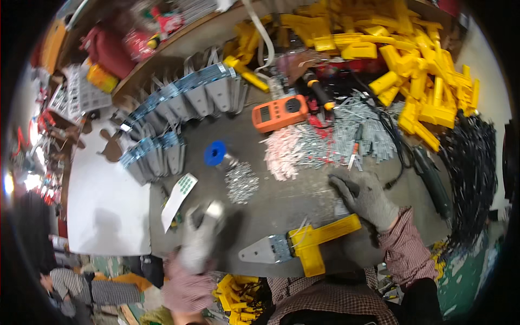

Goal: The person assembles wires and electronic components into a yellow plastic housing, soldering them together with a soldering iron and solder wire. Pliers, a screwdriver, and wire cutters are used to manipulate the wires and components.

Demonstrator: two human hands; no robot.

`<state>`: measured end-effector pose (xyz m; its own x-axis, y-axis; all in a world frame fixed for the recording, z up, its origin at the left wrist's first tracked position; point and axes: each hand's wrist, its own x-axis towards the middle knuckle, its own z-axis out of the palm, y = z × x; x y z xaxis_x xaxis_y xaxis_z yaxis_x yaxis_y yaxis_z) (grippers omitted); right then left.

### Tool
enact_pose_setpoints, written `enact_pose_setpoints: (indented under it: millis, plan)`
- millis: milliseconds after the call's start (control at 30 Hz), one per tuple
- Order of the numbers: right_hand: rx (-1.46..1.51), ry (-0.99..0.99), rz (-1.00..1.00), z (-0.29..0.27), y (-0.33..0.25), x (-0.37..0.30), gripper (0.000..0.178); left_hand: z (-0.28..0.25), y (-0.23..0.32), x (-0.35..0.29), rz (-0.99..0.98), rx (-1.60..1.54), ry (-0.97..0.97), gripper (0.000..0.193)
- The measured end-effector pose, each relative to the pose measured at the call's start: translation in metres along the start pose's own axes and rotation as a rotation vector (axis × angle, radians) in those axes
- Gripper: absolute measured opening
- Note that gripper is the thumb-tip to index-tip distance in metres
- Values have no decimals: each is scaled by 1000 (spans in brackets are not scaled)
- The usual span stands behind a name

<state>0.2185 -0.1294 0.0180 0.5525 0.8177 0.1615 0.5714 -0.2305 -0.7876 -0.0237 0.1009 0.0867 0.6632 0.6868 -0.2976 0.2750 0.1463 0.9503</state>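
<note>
My left hand [199, 230], in a grey glove, is over the table's near left part, beside a white strip with green dots [177, 201]. It is smeared by motion, so I cannot make out whether it holds anything. My right hand [368, 199], gloved too, rests at the right with fingers bent and apart, nothing visible in them. Between the hands, near the front edge, lies a yellow plastic holder [309, 250] joined to a tapered metal plate [265, 249], with thin white wires. A small screwdriver [355, 146] lies just beyond my right fingers.
Metal brackets [197, 100] stand in rows at far left. An orange multimeter [279, 112], blue solder spool [215, 154], small metal parts [242, 183], pink sleeves [283, 151] and screws [360, 122] lie mid-table. Yellow holders [428, 92], black wires [470, 162] and a dark power screwdriver [433, 179] lie right.
</note>
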Motion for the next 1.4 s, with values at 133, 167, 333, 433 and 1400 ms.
enact_pose_setpoints:
  millis: [133, 167, 333, 433, 1400]
  plan:
    - [465, -227, -447, 17, -28, 9, 18, -25, 15, 12, 169, 1299, -1007, 32]
    - [446, -207, -431, 15, -28, 5, 18, 3, 11, 27, 363, 1206, -836, 30]
    - [-29, -342, -381, 21, -16, -1, 27, 149, -7, 117, 991, 1283, -375, 31]
    - [269, -341, -205, 21, -13, -3, 34, 158, -13, 137, 958, 1344, -364, 31]
    - [581, -228, 313, 13, -41, -1, 23, 102, -28, 9, 105, -82, -187, 22]
